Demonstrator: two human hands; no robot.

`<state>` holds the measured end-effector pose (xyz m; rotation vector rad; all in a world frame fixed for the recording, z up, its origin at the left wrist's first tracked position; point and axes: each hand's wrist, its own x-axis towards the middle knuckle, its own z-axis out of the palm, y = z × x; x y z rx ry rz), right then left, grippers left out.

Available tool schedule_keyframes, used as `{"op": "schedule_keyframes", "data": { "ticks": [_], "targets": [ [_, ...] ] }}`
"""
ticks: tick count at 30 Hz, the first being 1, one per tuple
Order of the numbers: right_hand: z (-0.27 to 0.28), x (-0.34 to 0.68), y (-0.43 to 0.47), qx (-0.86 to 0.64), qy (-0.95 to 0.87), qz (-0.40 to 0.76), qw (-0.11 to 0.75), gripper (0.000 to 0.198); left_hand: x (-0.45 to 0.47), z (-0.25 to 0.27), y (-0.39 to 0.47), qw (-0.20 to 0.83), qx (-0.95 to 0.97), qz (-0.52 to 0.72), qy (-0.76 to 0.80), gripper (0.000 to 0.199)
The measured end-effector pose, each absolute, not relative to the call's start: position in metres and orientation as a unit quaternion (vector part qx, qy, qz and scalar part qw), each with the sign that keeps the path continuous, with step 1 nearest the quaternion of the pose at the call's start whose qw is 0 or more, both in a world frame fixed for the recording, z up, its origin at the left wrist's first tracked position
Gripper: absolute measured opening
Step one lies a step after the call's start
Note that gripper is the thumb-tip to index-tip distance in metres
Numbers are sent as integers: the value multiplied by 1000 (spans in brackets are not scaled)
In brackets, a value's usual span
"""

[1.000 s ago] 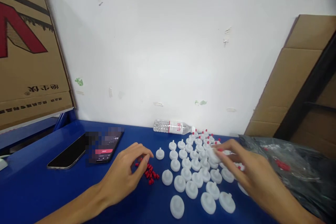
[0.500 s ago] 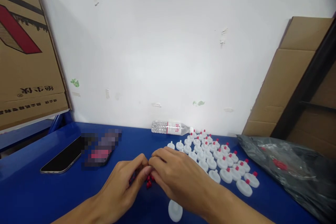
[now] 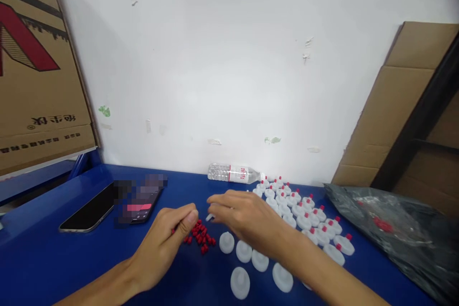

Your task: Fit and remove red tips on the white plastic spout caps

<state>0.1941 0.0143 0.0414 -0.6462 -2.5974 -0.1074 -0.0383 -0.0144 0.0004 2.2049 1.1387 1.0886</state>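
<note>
My left hand point(image 3: 168, 234) is closed, its thumb pressed on the bent index finger; what it holds, if anything, is hidden. Just below and right of it lies a loose pile of small red caps point(image 3: 202, 235). Opposite, my right hand point(image 3: 244, 213) has its fingers curled round a white nozzle lid point(image 3: 210, 217), of which only the pale spout end shows. Under the right wrist and forearm lie several bare white discs point(image 3: 244, 251). Farther right, rows of white nozzle lids point(image 3: 304, 221) carry red caps on their spouts.
A clear plastic bottle point(image 3: 234, 173) lies along the wall. To the left are a black phone point(image 3: 88, 210) and a second phone, partly blurred point(image 3: 145, 208). A grey plastic bag point(image 3: 401, 234) covers the right side. Cardboard stands at left point(image 3: 43, 91) and right point(image 3: 390, 105).
My hands have moved apart from touching each other. The right hand has shifted slightly right, with the white spout now showing under its fingers. More of the red pile and the discs is uncovered.
</note>
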Motion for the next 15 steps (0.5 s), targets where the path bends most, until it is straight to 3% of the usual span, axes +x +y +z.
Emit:
{"op": "schedule_keyframes", "data": {
  "ticks": [6,15],
  "targets": [
    [39,203,21,-343,-891,23,297,13,-46,9,-3,178,771,419,445,46],
    [23,190,19,-386,-881,59,268,6,-53,-1,19,28,801,281,527,29]
  ]
}}
